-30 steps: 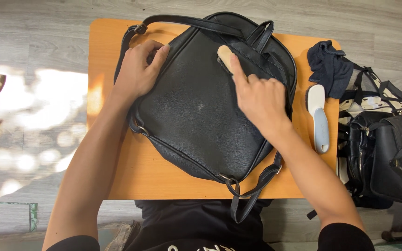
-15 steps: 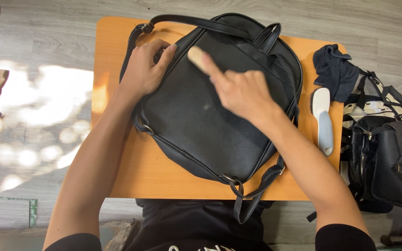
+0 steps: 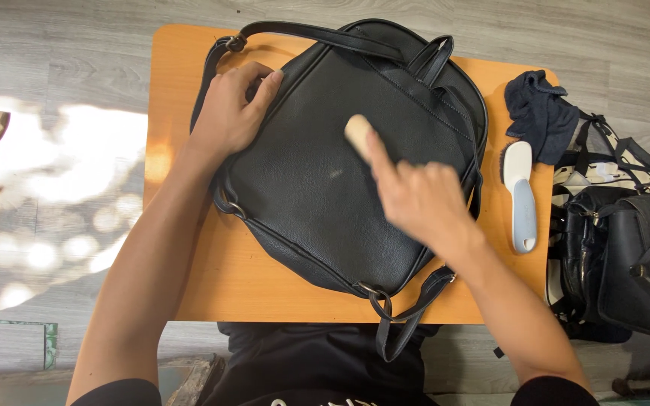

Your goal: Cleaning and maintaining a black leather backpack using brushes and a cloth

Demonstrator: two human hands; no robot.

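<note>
A black leather backpack [image 3: 317,195] lies flat on a small orange table [image 3: 189,263], its straps trailing off the near and far edges. My left hand [image 3: 227,113] presses flat on the bag's upper left corner, fingers spread over the edge. My right hand [image 3: 415,195] grips a small wooden-backed brush [image 3: 356,131], index finger laid along its back, with the brush on the bag's middle panel. The right hand is blurred. A pale smudge [image 3: 335,173] shows on the leather just left of that hand.
A white and grey-blue brush [image 3: 520,195] lies at the table's right edge, next to a crumpled dark blue cloth [image 3: 539,113]. More black bags [image 3: 626,248] are piled on the floor to the right. Grey wood flooring surrounds the table, sunlit at left.
My right hand has swept the wooden brush across the bag: from upper right, to upper left, then down toward the middle. My left hand has stayed put.
</note>
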